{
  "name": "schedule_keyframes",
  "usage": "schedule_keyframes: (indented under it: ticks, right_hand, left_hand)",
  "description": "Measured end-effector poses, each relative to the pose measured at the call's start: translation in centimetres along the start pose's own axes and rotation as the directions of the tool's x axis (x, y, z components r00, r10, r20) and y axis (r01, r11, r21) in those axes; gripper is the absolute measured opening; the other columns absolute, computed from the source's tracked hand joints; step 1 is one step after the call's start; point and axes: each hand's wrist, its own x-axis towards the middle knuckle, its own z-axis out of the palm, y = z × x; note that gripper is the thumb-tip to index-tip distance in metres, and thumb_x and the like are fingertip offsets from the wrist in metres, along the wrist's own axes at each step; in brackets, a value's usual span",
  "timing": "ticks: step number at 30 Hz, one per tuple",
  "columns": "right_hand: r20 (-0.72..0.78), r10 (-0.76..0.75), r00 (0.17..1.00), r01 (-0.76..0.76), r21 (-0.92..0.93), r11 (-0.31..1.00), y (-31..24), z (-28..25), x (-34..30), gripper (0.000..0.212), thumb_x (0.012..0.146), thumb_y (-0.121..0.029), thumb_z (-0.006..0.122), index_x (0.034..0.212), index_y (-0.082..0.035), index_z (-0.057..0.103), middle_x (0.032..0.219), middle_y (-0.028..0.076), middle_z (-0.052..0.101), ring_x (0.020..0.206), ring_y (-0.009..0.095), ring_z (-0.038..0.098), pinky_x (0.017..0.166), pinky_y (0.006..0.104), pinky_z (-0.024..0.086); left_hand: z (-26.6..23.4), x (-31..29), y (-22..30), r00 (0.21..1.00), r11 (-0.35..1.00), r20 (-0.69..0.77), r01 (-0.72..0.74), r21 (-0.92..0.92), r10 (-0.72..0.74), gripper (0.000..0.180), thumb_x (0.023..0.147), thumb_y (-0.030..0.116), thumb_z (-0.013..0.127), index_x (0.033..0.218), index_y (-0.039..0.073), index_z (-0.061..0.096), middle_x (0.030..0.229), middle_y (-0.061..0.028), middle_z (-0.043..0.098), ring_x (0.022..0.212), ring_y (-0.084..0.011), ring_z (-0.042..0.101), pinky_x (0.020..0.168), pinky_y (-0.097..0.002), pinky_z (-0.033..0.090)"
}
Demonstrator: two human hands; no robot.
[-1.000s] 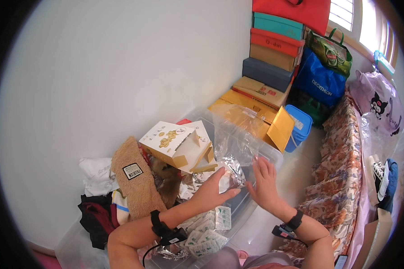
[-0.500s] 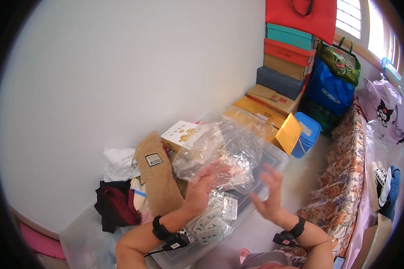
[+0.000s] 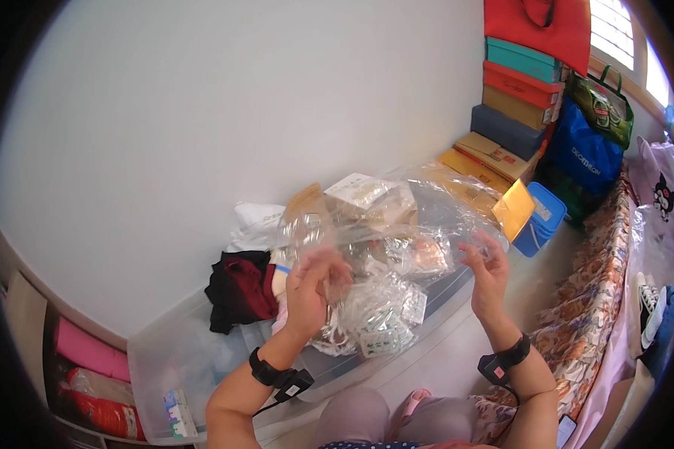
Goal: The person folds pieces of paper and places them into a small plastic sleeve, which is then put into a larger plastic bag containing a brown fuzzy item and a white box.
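Observation:
A large clear plastic bag (image 3: 457, 206) is spread out between my two hands, its film wrinkled and shiny. My left hand (image 3: 316, 288) has its fingers curled in at the near left edge of the film. The right hand (image 3: 490, 278) grips the bag's right edge between thumb and bent fingers. Beneath and in front of the film lie several small white packets (image 3: 386, 340) with green print. A white and tan box (image 3: 361, 193) shows behind the bag, and a brown fleecy cloth (image 3: 304, 208) is partly covered by it.
Black and dark red clothing (image 3: 240, 288) and a white cloth (image 3: 256, 217) lie left. Under the items is a translucent storage box (image 3: 153, 374). Stacked shoe boxes (image 3: 509, 129), a blue bucket (image 3: 541, 221) and bags stand far right. A floral cover (image 3: 584, 284) runs along the right.
My hands have moved apart, drawing the plastic bag out wider between them. The right hand has gone from spread and free to gripping the bag's edge. The view has shifted left.

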Motion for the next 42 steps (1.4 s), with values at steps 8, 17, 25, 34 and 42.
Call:
schedule_keyframes:
  ticks: [8,17,25,34,42]
  right_hand:
    - [0.078,0.049,0.996,-0.052,0.032,0.998,-2.6,4.2,-3.9,0.029,0.084,-0.002,0.068,0.111,-0.001,0.06,0.1,0.004,0.059,0.085,0.012,0.059,0.072,0.0237,0.049]
    - [0.135,-0.05,0.99,0.057,-0.042,0.998,-6.0,3.0,-8.0,0.012,0.085,-0.006,0.066,0.096,-0.001,0.068,0.091,0.005,0.063,0.073,0.012,0.058,0.065,0.0232,0.046]
    - [-0.044,0.081,0.996,-0.083,-0.04,0.996,-10.8,5.0,-11.7,0.012,0.089,-0.01,0.063,0.095,0.001,0.065,0.083,0.005,0.063,0.07,0.012,0.059,0.062,0.0221,0.047]
    - [-0.041,0.031,0.999,-0.029,0.033,0.999,-14.4,6.0,-14.9,0.019,0.091,-0.014,0.063,0.103,0.001,0.063,0.092,0.006,0.065,0.078,0.013,0.063,0.065,0.0208,0.049]
    - [-0.025,0.116,0.993,-0.107,0.228,0.968,-14.6,8.0,-18.2,0.027,0.091,-0.016,0.063,0.112,0.001,0.061,0.095,0.006,0.065,0.086,0.014,0.064,0.069,0.0215,0.05]
  left_hand:
    - [-1.2,-4.4,3.1,0.869,0.997,-0.493,-0.069,-0.038,0.041,0.022,0.101,0.023,0.044,0.103,0.004,0.054,0.07,-0.0004,0.052,0.057,-0.0089,0.048,0.049,-0.0244,0.039]
    - [-5.5,-7.9,7.9,0.881,0.874,-0.37,-0.092,0.476,0.294,0.029,0.103,0.026,0.038,0.104,0.002,0.055,0.055,0.0022,0.041,0.05,-0.0039,0.04,0.048,-0.0194,0.035]
    - [-3.3,-12.3,8.7,0.948,0.956,-0.256,0.116,-0.271,-0.188,0.041,0.096,0.023,0.053,0.13,0.006,0.039,0.115,-0.0091,0.058,0.097,-0.0188,0.059,0.076,-0.0334,0.052]
    - [-3.0,-15.5,13.7,0.984,0.999,-0.176,0.029,0.036,-0.022,0.038,0.093,0.015,0.056,0.126,0.003,0.039,0.112,-0.0134,0.06,0.099,-0.0222,0.061,0.078,-0.0371,0.053]
    - [1.2,-20.9,15.3,0.941,0.988,-0.316,0.079,-0.134,-0.118,0.034,0.094,0.02,0.057,0.121,0.006,0.043,0.11,-0.0104,0.06,0.093,-0.0205,0.062,0.076,-0.0364,0.053]
